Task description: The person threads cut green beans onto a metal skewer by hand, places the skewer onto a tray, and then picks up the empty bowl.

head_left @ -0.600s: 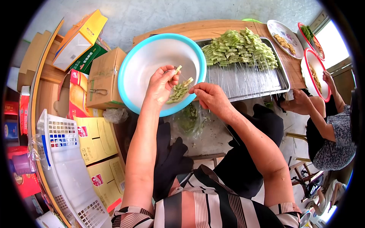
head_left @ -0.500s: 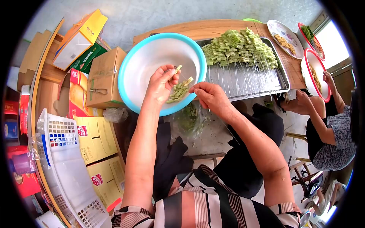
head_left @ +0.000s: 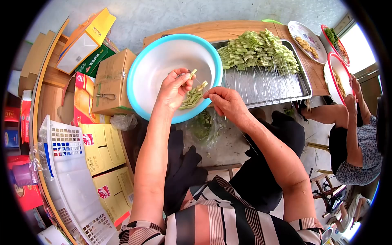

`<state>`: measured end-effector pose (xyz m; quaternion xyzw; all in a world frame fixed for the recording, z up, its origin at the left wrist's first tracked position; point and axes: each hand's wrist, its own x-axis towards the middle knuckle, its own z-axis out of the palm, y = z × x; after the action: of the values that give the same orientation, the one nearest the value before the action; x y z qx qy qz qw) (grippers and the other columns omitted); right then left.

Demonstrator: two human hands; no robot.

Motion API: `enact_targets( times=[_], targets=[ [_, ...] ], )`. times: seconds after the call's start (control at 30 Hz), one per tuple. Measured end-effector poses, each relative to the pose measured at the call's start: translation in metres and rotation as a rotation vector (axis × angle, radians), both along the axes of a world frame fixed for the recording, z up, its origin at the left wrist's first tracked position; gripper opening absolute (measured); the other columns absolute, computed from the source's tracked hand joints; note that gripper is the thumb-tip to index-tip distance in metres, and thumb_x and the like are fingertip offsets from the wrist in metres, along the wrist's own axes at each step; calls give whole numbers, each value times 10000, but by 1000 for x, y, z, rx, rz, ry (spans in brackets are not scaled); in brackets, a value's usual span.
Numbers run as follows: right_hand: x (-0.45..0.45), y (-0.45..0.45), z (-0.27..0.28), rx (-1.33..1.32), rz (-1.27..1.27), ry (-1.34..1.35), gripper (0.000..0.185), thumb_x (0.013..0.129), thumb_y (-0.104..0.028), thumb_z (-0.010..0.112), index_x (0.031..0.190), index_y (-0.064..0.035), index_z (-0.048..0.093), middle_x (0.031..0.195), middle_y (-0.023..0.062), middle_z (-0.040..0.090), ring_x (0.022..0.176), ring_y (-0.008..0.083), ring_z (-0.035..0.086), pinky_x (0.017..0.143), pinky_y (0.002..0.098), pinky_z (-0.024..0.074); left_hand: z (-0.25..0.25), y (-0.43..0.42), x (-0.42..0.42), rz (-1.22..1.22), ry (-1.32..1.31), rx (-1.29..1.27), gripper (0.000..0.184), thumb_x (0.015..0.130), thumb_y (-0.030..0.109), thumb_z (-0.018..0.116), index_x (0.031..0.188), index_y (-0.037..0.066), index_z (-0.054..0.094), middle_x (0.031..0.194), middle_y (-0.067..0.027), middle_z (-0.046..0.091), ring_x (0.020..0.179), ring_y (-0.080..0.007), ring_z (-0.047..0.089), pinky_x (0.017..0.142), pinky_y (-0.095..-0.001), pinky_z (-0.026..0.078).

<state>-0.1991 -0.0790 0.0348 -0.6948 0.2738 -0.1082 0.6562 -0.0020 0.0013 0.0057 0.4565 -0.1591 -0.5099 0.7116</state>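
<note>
My left hand (head_left: 176, 86) is over the basin, fingers closed on a cut piece of green bean (head_left: 193, 74). A white basin with a light-blue rim (head_left: 136, 61) stands in front of me, with more cut green beans (head_left: 192, 98) low inside it. Just right of the beans, at the basin's edge, my right hand (head_left: 225, 102) pinches a thin skewer, which is barely visible between the hands. To the right, a metal tray (head_left: 249, 85) bears a heap of skewered green beans (head_left: 259, 53), their thin skewers pointing towards me.
On the wooden table (head_left: 183, 28), a plate (head_left: 308, 30) and red-rimmed bowls (head_left: 331, 67) stand at the right. A co-worker (head_left: 361, 151) sits there. Cardboard boxes (head_left: 114, 81) and a white plastic basket (head_left: 69, 175) are at my left. A plastic bag (head_left: 206, 126) hangs below the basin.
My hands have hardly moved. At the right, one of the co-worker's hands has moved rightward to the red-rimmed bowl.
</note>
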Motion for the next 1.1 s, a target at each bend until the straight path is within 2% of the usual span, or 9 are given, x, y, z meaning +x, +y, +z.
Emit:
enact_targets(
  times=[0.2,0.43,0.53,0.6,0.67,0.7,0.8,1.03,1.1],
  targets=[
    [0,-1,-2,-14,5,-10,226,974,-155,483,1033,-19,653,568,-25,460,496,49,412,482,231,336,2,0,2,-19,2,-12,196,876,45,640,1033,24,525,921,-142,645,666,-108,554,576,-218,463],
    [9,-4,-9,-16,-43,-36,213,978,-155,495,1008,-16,655,560,-26,451,491,48,402,479,231,336,5,2,-11,-176,-148,75,306,868,70,647,1134,18,506,804,-31,566,654,-89,531,560,-215,432],
    [11,-5,-13,6,-74,-44,211,978,-155,497,1001,-16,654,555,-32,442,489,45,391,477,230,332,-2,0,-9,-213,-99,108,295,879,60,621,1146,14,503,884,-61,601,733,-117,565,628,-234,466],
    [11,-6,-13,36,-93,-58,212,978,-157,498,1000,-15,654,550,-36,436,489,43,385,476,229,328,-2,1,-9,-146,30,24,312,891,45,589,1183,-4,491,1014,-113,623,880,-169,604,756,-272,504],
    [8,-8,-10,63,-105,-46,188,948,-133,533,962,8,656,592,6,513,514,73,443,467,254,363,-1,3,-5,-163,-4,24,332,905,48,573,1215,-19,476,1091,-135,611,969,-191,600,827,-288,502],
    [7,-9,-10,63,-104,-45,188,948,-133,533,962,8,656,592,6,513,514,73,443,467,254,363,0,4,-4,-183,-38,25,353,919,52,557,1248,-34,460,1169,-156,599,1058,-213,596,898,-303,500],
    [4,-8,-9,43,-89,-61,190,952,-129,525,966,7,657,586,5,504,507,71,437,467,250,355,0,5,-5,-165,-39,-20,378,915,35,556,1266,-46,444,1204,-178,584,1130,-249,582,966,-327,493],
    [-1,-5,-5,17,-25,-54,196,959,-133,515,983,4,653,570,-2,488,498,66,440,468,254,354,4,4,-4,-117,-117,-17,362,923,50,560,1255,-46,455,1234,-196,573,1136,-276,589,944,-330,515],
    [-1,-5,-5,29,-22,-56,195,960,-135,517,989,3,651,568,-4,486,495,67,440,468,253,353,6,3,-4,-50,-107,62,326,926,93,587,1216,-29,503,1171,-173,616,1040,-240,635,868,-307,547]
  ],
)
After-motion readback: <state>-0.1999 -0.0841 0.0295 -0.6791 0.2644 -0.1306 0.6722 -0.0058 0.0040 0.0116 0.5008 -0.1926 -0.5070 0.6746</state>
